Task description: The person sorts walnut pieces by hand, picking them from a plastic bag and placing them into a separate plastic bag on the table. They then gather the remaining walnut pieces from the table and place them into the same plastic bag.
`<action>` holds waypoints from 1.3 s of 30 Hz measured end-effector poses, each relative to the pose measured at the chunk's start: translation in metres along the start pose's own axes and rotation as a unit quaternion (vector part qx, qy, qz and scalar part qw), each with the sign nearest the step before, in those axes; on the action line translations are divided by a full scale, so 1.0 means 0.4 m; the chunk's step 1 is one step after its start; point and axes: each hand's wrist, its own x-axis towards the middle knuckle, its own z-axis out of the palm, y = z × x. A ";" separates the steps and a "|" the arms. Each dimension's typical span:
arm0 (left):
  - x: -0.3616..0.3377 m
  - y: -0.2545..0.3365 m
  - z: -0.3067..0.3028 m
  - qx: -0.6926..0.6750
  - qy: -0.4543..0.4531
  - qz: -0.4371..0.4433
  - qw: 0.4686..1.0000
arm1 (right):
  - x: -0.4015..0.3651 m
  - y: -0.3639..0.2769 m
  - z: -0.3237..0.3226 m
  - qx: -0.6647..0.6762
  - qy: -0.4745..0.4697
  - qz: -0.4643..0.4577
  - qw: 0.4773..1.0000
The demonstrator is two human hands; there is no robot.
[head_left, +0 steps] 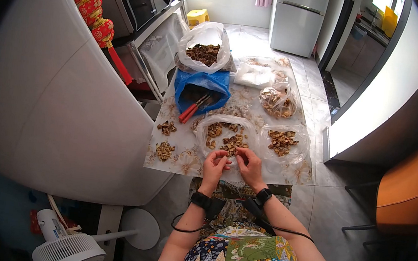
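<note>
My left hand (pixel 215 166) is closed in a pinch at the near edge of an open clear plastic bag (pixel 202 139). Beside it, my right hand (pixel 249 166) has thumb and finger pressed together close to the walnut kernels (pixel 229 144) in that bag. Whatever sits between the fingertips of either hand is too small to make out. To the right, another clear bag (pixel 298 151) holds more walnut kernels (pixel 282 141). Two small piles of walnut pieces, a darker one (pixel 167 127) and a paler one (pixel 164 151), lie on the table at left.
On the flowered table (pixel 185 164), red-handled pliers (pixel 190 111) rest in a blue bag's (pixel 219 83) mouth. Behind are a white bag (pixel 190 42) of dark brown pieces, a filled clear bag (pixel 279 102) and a white packet (pixel 253 76). An orange chair (pixel 407 187) stands right.
</note>
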 end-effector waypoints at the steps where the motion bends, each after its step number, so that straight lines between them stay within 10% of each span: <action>1: 0.000 0.000 0.000 -0.001 0.000 0.000 1.000 | 0.000 0.002 0.000 -0.001 0.001 -0.003 1.000; 39: 0.006 -0.020 -0.004 -0.026 -0.009 0.018 0.999 | 0.000 -0.009 -0.003 -0.008 0.004 -0.002 1.000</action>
